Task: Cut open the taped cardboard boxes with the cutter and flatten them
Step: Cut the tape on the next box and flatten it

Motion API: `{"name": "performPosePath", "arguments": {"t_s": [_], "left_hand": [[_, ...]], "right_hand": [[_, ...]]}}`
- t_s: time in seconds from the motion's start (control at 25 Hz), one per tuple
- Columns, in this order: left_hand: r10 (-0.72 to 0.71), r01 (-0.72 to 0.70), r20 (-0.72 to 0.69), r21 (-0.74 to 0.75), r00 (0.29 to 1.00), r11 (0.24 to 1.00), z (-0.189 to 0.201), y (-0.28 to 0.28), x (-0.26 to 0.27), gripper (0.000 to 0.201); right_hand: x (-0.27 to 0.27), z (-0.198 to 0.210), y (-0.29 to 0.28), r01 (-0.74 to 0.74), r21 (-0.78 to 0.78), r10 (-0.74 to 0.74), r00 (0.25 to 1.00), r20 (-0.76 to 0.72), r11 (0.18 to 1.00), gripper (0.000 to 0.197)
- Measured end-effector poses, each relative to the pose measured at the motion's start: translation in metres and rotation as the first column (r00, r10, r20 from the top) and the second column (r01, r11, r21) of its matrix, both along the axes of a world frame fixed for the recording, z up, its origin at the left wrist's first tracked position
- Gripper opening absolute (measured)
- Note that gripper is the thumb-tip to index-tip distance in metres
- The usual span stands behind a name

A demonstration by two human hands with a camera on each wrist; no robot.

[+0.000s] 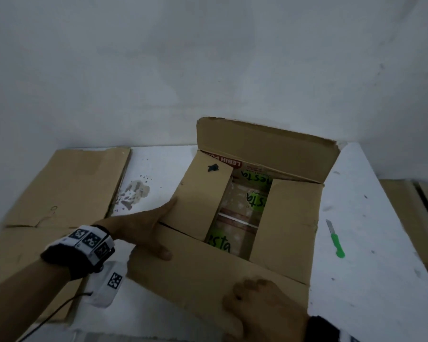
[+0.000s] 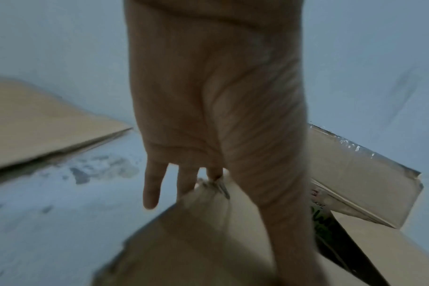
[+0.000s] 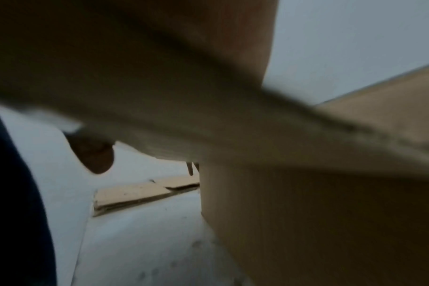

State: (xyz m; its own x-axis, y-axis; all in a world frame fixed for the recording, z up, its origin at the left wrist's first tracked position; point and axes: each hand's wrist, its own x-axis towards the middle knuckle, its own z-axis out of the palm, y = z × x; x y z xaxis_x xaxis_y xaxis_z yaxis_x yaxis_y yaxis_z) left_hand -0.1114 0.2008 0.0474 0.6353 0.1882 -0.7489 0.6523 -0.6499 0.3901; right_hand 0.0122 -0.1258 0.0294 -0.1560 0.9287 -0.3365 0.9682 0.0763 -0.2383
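A brown cardboard box [image 1: 289, 218] stands on the white table [image 1: 368, 267] with its top flaps cut open. The far flap stands up, and the two side flaps lie partly inward. The near flap [image 1: 208, 275] folds out toward me. My left hand [image 1: 139, 230] is at the box's left near corner, with straight fingers [image 2: 152, 185] along the left side and the thumb lying on the near flap. My right hand [image 1: 264, 304] grips the near flap's front edge [image 3: 233, 125], its thumb [image 3: 96, 154] underneath. The green-handled cutter [image 1: 335, 239] lies on the table to the right of the box, held by neither hand.
Flattened cardboard [image 1: 60, 193] lies on the table's left part, against the wall. A printed pack with green lettering [image 1: 240, 213] shows inside the box. A brown stain [image 1: 134, 193] marks the table between them. More cardboard [image 1: 405, 218] lies beyond the table's right edge.
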Motion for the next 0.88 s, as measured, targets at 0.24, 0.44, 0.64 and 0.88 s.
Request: {"name": "performPosePath", "arguments": {"t_s": [0.24, 0.44, 0.64, 0.88], "left_hand": [[0.030, -0.074, 0.275, 0.149, 0.961, 0.986, -0.030, -0.011, -0.007, 0.149], [-0.013, -0.047, 0.273, 0.212, 0.962, 0.976, -0.020, -0.007, 0.000, 0.146], [0.022, -0.165, 0.377, 0.351, 0.926, 0.922, -0.013, -0.011, 0.048, 0.119], [-0.010, -0.071, 0.188, 0.417, 0.982, 0.906, -0.027, -0.038, 0.101, 0.135]], "right_hand": [[-0.005, -0.048, -0.002, 0.110, 0.119, -0.117, 0.992, 0.049, 0.987, 0.039], [0.001, -0.017, 0.008, 0.465, 0.169, -0.396, 0.859, -0.325, 0.869, 0.040], [0.053, 0.000, 0.046, 0.781, 0.235, -0.672, 0.620, -0.406, 0.578, 0.038], [0.095, -0.008, 0.078, 0.827, 0.029, -0.827, 0.561, 0.013, 0.562, 0.081]]}}
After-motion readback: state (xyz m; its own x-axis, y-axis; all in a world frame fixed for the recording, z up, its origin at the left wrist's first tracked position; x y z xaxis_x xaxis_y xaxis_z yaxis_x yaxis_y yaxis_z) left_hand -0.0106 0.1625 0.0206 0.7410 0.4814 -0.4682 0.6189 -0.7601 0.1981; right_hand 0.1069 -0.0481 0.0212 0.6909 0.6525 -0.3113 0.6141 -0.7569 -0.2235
